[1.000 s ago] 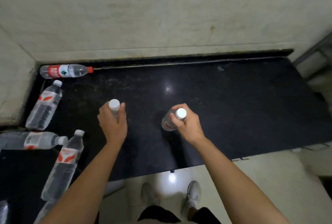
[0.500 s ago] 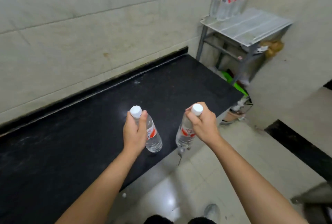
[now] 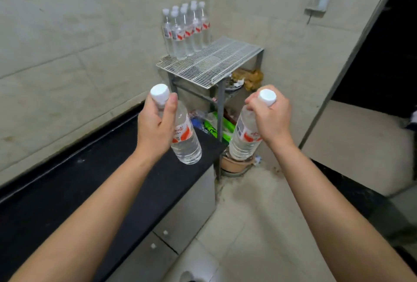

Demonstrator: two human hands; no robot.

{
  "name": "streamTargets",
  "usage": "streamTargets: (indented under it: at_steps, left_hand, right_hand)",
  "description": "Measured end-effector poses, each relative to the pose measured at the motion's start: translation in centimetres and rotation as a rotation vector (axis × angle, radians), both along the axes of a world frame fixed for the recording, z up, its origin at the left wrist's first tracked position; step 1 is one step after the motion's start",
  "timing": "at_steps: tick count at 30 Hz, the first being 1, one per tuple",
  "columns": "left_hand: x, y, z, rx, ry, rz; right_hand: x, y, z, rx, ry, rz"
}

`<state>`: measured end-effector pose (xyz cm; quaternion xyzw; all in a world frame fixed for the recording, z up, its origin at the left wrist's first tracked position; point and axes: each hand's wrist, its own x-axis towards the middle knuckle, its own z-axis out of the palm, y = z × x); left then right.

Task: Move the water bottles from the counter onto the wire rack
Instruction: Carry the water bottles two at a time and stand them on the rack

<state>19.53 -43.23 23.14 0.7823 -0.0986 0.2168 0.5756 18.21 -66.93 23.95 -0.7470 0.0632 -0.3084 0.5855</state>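
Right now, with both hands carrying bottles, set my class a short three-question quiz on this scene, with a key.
1. True or false: the wire rack already holds upright bottles.
2. Which part of the rack's top is bare: A) the back left corner, B) the front and right side?
3. Fill in: each hand holds its bottle near the ____.

Key:
1. True; they cluster at the back left corner.
2. B.
3. Cap. The left hand wraps the neck of the left bottle; the right hand does likewise on the right bottle.

Clear bottles (image 3: pixel 186 31) with white caps and red-white labels stand on the white wire rack (image 3: pixel 216 62); beside it, a black counter (image 3: pixel 67 191).
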Motion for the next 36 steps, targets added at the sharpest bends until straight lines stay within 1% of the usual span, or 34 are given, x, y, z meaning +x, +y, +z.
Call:
streamTargets:
  at_steps: [5, 8, 13, 19, 23, 26, 30, 33, 36]
  left_hand:
    - [5.7, -4.7, 0.1, 0.058, -0.035, -0.050]
    - [10.1, -7.0, -0.2, 0.032, -0.068, -0.043]
    - [20.7, -10.1, 1.0, -0.026, -0.158, 0.028]
    - [33.2, -12.3, 3.5, -0.027, -0.227, 0.077]
    - [39.8, -12.8, 3.8, -0.014, -0.147, 0.092]
    - [43.6, -12.6, 3.1, -0.018, -0.140, 0.129]
    - [47.5, -12.4, 1.8, -0.004, -0.080, 0.195]
    - [50.4, -12.1, 0.5, -0.029, -0.028, 0.256]
    - [53.5, -11.9, -0.4, -0.016, -0.006, 0.351]
  right_hand:
    - [6.8, -4.1, 1.3, 0.033, -0.061, 0.001]
    - [11.0, -5.5, 1.6, 0.010, -0.065, 0.022]
    - [21.8, -8.3, 2.6, -0.019, -0.073, 0.072]
    - [34.2, -10.3, 5.2, -0.064, -0.071, 0.088]
    - [41.0, -11.7, 5.6, -0.026, -0.083, 0.089]
    - [45.7, -11.9, 5.2, 0.007, -0.097, 0.129]
    - [52.1, -10.7, 4.5, -0.013, -0.063, 0.235]
    - [56.9, -9.4, 3.6, -0.046, 0.012, 0.329]
    - [61.5, -7.9, 2.9, -0.063, 0.043, 0.456]
